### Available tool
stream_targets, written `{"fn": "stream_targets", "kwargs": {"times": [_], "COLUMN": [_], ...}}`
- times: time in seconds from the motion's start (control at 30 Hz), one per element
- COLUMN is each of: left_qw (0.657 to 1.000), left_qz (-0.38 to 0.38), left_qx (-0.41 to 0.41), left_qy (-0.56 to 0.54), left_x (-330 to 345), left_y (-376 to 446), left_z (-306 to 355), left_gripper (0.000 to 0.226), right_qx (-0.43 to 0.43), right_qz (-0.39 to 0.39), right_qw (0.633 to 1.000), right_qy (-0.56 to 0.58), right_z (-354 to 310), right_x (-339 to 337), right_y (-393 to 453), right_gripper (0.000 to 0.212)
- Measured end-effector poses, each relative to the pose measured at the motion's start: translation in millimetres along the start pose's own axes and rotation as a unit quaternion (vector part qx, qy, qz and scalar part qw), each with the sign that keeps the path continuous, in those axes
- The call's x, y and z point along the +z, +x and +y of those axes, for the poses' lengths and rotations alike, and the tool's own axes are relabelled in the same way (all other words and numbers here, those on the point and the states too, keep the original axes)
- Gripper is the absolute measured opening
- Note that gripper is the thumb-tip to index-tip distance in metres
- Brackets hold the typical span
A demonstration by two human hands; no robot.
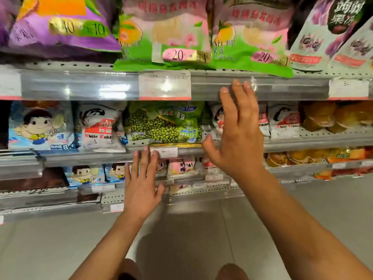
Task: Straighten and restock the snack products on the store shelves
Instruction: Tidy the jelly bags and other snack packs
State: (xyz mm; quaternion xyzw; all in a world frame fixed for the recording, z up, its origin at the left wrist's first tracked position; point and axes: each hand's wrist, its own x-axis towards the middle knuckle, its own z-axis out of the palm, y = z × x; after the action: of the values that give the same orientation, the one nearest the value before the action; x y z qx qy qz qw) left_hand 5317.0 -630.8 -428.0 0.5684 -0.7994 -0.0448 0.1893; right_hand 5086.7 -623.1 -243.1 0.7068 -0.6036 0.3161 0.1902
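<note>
A green mung-bean snack bag (163, 124) stands on the middle shelf (302, 143), between white White Rabbit bags (99, 130) on its left and more of them (282, 122) on its right. My right hand (238, 130) is raised with straight, spread fingers in front of the bags just right of the green bag, its fingertips level with the upper shelf's price rail (80, 85). My left hand (143, 182) is lower, fingers straight, with its tips at the middle shelf's front edge under the green bag. Neither hand holds anything.
The top shelf carries pink-and-green jelly bags (167, 33), a purple bag (58, 25) at left and pale bags (331, 37) at right. Blue cartoon bags (40, 126) sit at far left, orange packs (335, 116) at far right. Lower shelves hold small packs (181, 166). Grey floor lies below.
</note>
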Motion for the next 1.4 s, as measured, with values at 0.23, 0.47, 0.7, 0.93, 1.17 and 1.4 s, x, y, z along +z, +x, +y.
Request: {"fn": "stream_targets", "kwargs": {"times": [0.23, 0.47, 0.7, 0.93, 1.17, 1.4], "left_qw": [0.99, 0.981, 0.978, 0.975, 0.977, 0.978], "left_qz": [0.123, 0.17, 0.177, 0.188, 0.175, 0.159], "left_qx": [0.013, 0.003, 0.012, 0.009, -0.003, -0.005], "left_qy": [0.074, 0.096, 0.113, 0.121, 0.125, 0.139], "left_x": [58.8, 70.7, 73.6, 76.8, 74.0, 69.1], "left_y": [13.0, 15.7, 18.8, 17.6, 16.9, 13.1], "left_z": [-14.4, -15.0, -19.4, -19.2, -13.3, -13.3], "left_gripper": [0.091, 0.094, 0.103, 0.104, 0.108, 0.115], "right_qx": [-0.016, -0.029, -0.09, 0.064, 0.252, 0.355], "right_qz": [0.151, 0.174, 0.185, -0.04, -0.228, -0.237], "right_qw": [0.988, 0.983, 0.979, 0.995, 0.935, 0.881], "right_qy": [-0.039, -0.054, 0.012, 0.062, 0.104, 0.203], "right_z": [8.8, 11.0, 45.4, 101.0, 132.7, 119.6], "right_x": [29.9, 37.5, 69.0, 160.7, 204.1, 237.7], "right_y": [-2.5, -6.0, -72.3, -218.3, -225.7, -195.1], "right_gripper": [0.07, 0.072, 0.053, 0.045, 0.054, 0.047]}}
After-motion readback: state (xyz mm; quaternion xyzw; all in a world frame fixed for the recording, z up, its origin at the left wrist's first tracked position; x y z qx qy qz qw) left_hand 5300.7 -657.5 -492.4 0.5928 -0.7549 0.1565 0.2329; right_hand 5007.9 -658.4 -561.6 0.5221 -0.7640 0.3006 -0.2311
